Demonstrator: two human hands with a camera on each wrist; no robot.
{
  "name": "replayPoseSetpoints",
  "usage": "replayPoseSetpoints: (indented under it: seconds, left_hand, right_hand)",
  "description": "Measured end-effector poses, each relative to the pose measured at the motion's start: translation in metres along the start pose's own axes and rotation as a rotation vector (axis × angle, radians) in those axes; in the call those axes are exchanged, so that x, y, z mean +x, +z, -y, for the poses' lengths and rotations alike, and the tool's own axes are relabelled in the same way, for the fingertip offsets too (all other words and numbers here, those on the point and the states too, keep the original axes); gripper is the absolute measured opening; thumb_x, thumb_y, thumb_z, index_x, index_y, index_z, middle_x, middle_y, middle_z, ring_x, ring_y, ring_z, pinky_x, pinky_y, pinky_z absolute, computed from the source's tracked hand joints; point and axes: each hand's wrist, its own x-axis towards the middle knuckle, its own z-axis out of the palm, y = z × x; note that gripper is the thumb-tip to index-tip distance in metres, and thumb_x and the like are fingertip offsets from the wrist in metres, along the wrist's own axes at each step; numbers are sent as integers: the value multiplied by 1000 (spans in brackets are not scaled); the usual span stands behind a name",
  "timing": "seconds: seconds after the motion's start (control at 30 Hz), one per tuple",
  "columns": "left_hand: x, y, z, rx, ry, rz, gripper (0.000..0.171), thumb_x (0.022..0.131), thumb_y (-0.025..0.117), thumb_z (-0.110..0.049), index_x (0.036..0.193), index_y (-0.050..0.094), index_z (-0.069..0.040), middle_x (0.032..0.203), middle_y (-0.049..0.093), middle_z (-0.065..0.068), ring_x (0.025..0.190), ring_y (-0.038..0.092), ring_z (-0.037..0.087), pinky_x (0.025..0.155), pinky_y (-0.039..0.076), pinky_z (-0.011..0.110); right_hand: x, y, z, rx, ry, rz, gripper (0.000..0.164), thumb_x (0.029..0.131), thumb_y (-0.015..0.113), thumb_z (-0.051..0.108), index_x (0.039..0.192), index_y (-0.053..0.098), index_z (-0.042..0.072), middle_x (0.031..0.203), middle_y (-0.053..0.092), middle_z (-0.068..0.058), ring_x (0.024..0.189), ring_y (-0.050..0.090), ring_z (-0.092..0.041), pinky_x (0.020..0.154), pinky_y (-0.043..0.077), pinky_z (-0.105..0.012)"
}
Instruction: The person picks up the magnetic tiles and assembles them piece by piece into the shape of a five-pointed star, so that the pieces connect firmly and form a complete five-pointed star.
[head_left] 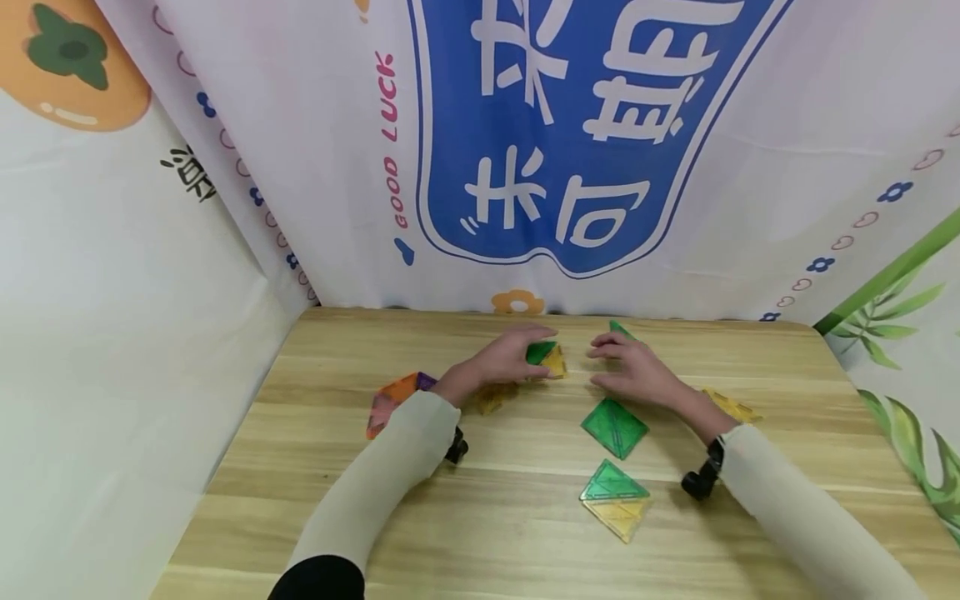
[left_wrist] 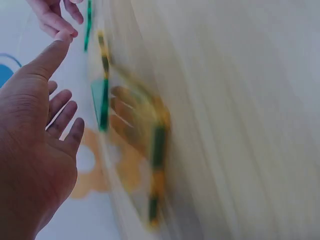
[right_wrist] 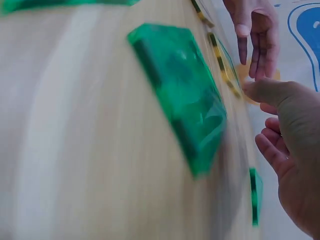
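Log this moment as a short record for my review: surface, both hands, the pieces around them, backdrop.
Surface: wood-grain table
Left hand: fingers loosely extended beside a green-and-yellow piece; contact unclear
Right hand: fingers loosely extended, green piece just beyond
Nearest the person: two-colour square, green half and yellow half
Between that and right hand: green square
By left sleeve: orange, pink and purple pieces
Beside right forearm: yellow piece
Backdrop: white cloth, blue panel

Translucent green-and-yellow tile pair [head_left: 548, 357]: flat on table [head_left: 510, 517], partly hidden. Green tile [head_left: 621, 330]: near far edge, partly hidden. Green square [head_left: 615, 427]: flat, diagonal seam. Green-and-yellow square [head_left: 614, 500]: flat, near green square.
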Motion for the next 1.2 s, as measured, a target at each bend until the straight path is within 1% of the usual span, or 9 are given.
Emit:
replayPoseSetpoints:
  seconds: [0.17, 0.37, 0.47, 0.6, 0.73, 0.83, 0.93, 1.1, 1.2]
  left_hand:
    - [18, 16, -21, 73, 40, 3, 80, 96, 80, -42, 159, 47, -5, 163, 48, 11, 152, 42, 27, 126, 33, 38]
    - [38, 32, -47, 143, 37, 37, 84, 99, 73, -49, 164, 39, -10, 168, 40, 8, 156, 36, 24, 128, 29, 34]
    - [45, 39, -57, 165, 15, 64, 84, 101, 68, -54, 167, 34, -13, 172, 34, 5, 158, 31, 21, 128, 28, 34]
    - [53, 48, -65, 187, -23, 84, 86, 102, 63, -59, 169, 29, -16, 174, 28, 2, 160, 26, 18, 129, 25, 32]
    - [60, 57, -70, 208, -36, 99, 87, 103, 58, -62, 170, 25, -17, 176, 24, 1, 162, 21, 17, 130, 20, 30]
    - [66, 65, -72, 251, -51, 113, 86, 104, 53, -64, 171, 23, -19, 176, 22, -1, 163, 18, 16, 131, 17, 29]
    - [70, 71, -74, 289, -81, 122, 84, 105, 49, -67, 171, 21, -23, 177, 20, -5, 163, 16, 15, 131, 16, 29]
    - [72, 73, -74, 343, -115, 144, 82, 105, 45, -69, 171, 21, -26, 177, 18, -9, 163, 16, 15, 131, 17, 29]
    - [73, 73, -74, 360, -127, 160, 82, 104, 45, -70, 170, 23, -27, 177, 19, -9, 162, 19, 14, 130, 19, 30]
  right_hand:
    - [-35, -24, -9, -82, 29, -65, 37, 85, 89, 9, 117, 77, -5, 124, 68, -22, 114, 67, -41, 93, 57, -58]
    - [-78, -47, -12, -171, 111, -109, 35, 84, 89, 8, 116, 78, -3, 122, 69, -20, 112, 67, -41, 91, 55, -60]
    - [-95, -55, -13, -220, 116, -131, 34, 84, 89, 8, 115, 78, -2, 121, 70, -19, 110, 68, -40, 88, 56, -57]
    - [-113, -61, -16, -255, 109, -166, 35, 80, 91, 6, 112, 79, -2, 118, 71, -18, 106, 68, -39, 87, 55, -37]
    - [-129, -64, -18, -253, 126, -187, 38, 77, 93, 5, 111, 79, -1, 117, 71, -18, 105, 67, -39, 91, 42, -10]
    - [-140, -66, -19, -252, 153, -180, 39, 77, 93, 6, 112, 79, -1, 118, 70, -19, 106, 66, -40, 94, 33, -2]
    - [-151, -68, -20, -248, 197, -176, 40, 77, 93, 8, 114, 79, 0, 119, 70, -20, 107, 65, -41, 92, 32, -2]
    - [-163, -68, -23, -245, 246, -171, 42, 76, 95, 11, 113, 79, 1, 118, 71, -20, 106, 65, -44, 86, 40, -13]
    - [-169, -67, -26, -253, 231, -182, 43, 72, 96, 9, 111, 79, 1, 118, 71, -19, 106, 64, -37, 88, 39, -11]
